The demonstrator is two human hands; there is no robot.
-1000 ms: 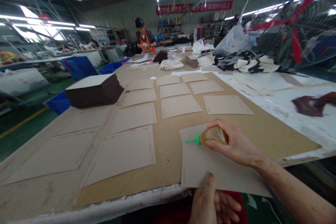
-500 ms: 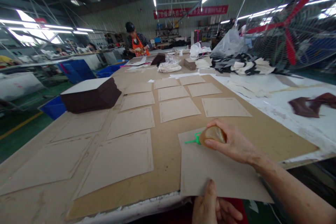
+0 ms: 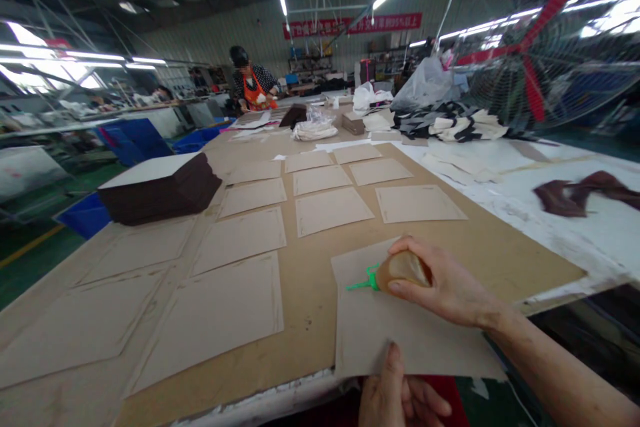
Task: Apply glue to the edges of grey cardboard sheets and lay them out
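Note:
My right hand [image 3: 440, 283] is wrapped round a squeeze bottle [image 3: 404, 269] of amber liquid, probably glue, tilted on its side. Its thin green nozzle [image 3: 364, 282] points left, the tip close to the left edge of a grey-beige cardboard sheet [image 3: 425, 340]. This sheet overhangs the near table edge. My left hand [image 3: 395, 393] grips its near edge, thumb on top and fingers beneath. A faint wet-looking streak runs along the sheet's left side.
Several similar sheets [image 3: 235, 320] lie in rows on the brown board [image 3: 310, 307], with streaks along their edges. A dark brown stack [image 3: 160, 190] stands at left. Beyond are plastic bags [image 3: 425, 83], fabric scraps [image 3: 455, 123], a large fan [image 3: 525, 47] and a person in an orange apron [image 3: 255, 90].
The bottle and my right hand have moved slightly towards me along the sheet's left edge. My left hand keeps its hold. The whole view has shifted a little.

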